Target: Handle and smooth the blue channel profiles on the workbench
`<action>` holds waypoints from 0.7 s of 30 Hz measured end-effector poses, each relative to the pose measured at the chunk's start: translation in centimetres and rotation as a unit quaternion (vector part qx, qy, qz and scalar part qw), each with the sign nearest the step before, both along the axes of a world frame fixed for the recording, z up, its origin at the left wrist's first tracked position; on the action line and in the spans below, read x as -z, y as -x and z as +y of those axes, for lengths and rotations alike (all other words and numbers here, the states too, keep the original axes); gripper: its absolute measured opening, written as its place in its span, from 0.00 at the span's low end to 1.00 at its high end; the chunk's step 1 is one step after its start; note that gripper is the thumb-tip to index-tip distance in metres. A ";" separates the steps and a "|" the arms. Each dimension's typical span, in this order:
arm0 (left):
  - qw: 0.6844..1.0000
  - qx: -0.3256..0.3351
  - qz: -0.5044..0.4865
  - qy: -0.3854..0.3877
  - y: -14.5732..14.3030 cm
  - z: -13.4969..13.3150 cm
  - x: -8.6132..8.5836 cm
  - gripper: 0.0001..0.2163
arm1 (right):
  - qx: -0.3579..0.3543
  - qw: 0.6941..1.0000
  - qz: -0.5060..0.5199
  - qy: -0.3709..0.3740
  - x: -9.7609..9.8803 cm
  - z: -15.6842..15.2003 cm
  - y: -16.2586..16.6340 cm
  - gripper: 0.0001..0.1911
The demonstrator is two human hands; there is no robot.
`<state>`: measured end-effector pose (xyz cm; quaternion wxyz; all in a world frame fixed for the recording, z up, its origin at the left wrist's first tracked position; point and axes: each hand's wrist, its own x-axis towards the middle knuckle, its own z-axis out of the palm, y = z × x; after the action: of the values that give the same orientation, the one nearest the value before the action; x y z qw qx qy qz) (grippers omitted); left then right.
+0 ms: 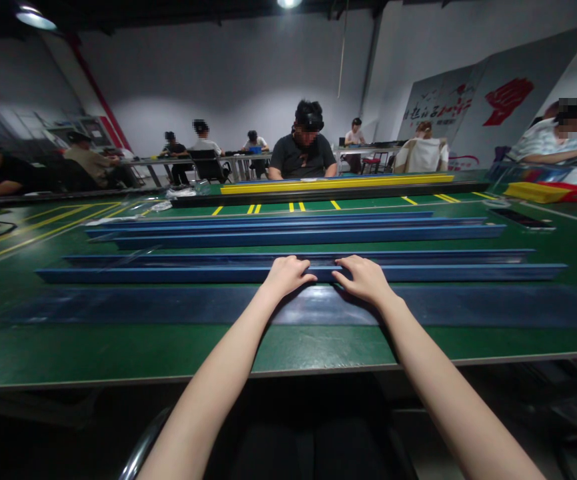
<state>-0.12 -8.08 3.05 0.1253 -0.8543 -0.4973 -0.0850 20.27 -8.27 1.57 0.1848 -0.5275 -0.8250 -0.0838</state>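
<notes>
A long flat blue strip (143, 305) lies across the green table (318, 347) near its front edge. Just beyond it runs a long blue folded rail (468, 272). My left hand (288, 275) and my right hand (363, 277) sit side by side at the middle of that rail. Their fingers curl over its near edge and press on it. Both forearms reach out over the table's front edge.
More long blue rails (293, 235) lie further back. A yellow rail (336, 184) lies at the far side, where a person in a black shirt (303, 157) sits facing me. A phone (523, 219) lies at the right. Other people sit at tables behind and to both sides.
</notes>
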 end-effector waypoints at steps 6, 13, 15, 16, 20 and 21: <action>1.000 0.006 -0.001 -0.009 0.0 0.0 0.0 0.17 | 0.000 1.000 0.000 -0.002 0.0 0.0 0.0 0.18; 1.000 0.015 -0.016 -0.009 0.0 0.0 0.0 0.16 | -0.002 1.000 -0.009 0.005 -0.1 0.0 0.0 0.18; 0.999 0.026 -0.020 -0.016 0.1 0.0 0.2 0.15 | -0.010 1.000 -0.011 -0.001 0.0 0.0 0.0 0.17; 0.999 0.033 -0.021 -0.020 0.1 0.1 0.2 0.15 | -0.015 1.000 -0.012 -0.005 0.0 -0.1 0.0 0.17; 0.998 0.055 -0.026 -0.032 0.2 0.2 0.4 0.14 | -0.024 1.000 -0.015 -0.010 0.0 -0.1 0.1 0.16; 0.997 0.057 -0.026 -0.034 0.2 0.2 0.5 0.14 | -0.024 1.000 -0.016 -0.008 0.0 -0.1 0.1 0.16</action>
<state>-0.30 -7.87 2.59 0.1357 -0.8742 -0.4474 -0.1311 20.16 -8.38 1.56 0.1776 -0.5047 -0.8395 -0.0949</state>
